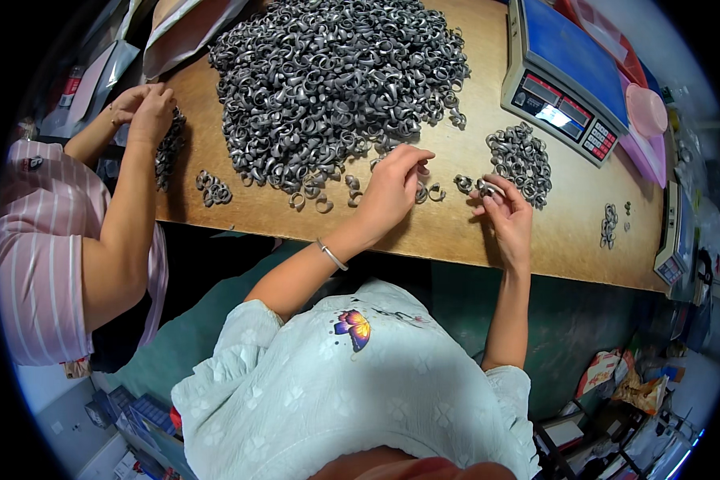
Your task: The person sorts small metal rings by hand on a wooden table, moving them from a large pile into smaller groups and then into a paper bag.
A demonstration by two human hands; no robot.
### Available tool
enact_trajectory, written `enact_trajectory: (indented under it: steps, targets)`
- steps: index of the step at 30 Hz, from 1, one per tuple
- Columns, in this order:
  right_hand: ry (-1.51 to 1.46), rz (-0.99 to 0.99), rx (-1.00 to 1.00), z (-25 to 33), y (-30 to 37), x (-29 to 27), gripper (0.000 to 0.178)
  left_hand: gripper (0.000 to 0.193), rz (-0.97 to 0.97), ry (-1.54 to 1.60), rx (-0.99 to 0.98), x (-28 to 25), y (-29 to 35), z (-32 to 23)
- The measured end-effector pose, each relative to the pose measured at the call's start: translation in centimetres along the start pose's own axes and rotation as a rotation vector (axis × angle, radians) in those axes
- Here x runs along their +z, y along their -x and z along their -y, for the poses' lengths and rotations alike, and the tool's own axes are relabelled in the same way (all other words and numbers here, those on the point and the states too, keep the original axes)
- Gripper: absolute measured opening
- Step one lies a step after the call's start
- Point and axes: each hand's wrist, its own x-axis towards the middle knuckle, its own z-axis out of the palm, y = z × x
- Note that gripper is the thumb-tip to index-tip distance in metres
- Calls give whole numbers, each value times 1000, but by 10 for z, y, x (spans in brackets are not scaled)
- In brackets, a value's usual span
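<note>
A large heap of grey metal rings (336, 88) covers the far middle of the wooden table (456, 232). My left hand (394, 188) rests at the heap's near right edge, its fingers curled together; whatever they hold is hidden. Beside its fingers lie a few loose rings (437, 192). Between the thumb and fingers of my right hand (508, 214) is a grey ring (486, 189), pinched just above the tabletop. Another loose ring (462, 184) lies left of it. Behind my right hand spreads a smaller pile of rings (522, 160).
A blue-topped digital scale (572, 56) stands far right, near a pink container (646, 110). A second scale (674, 236) sits at the right edge. Small ring groups lie at right (609, 226) and left (214, 189). On the left, a co-worker's hands (148, 112) handle rings.
</note>
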Motion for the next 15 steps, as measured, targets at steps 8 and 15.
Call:
enact_trajectory:
  steps: [8,15]
  targets:
    - [-169,98,53,14,9,8,30,37,217,8,94,14,2,-27]
    - [-336,46,96,8,21,11,22,28,407,543,-378,17,2,-21]
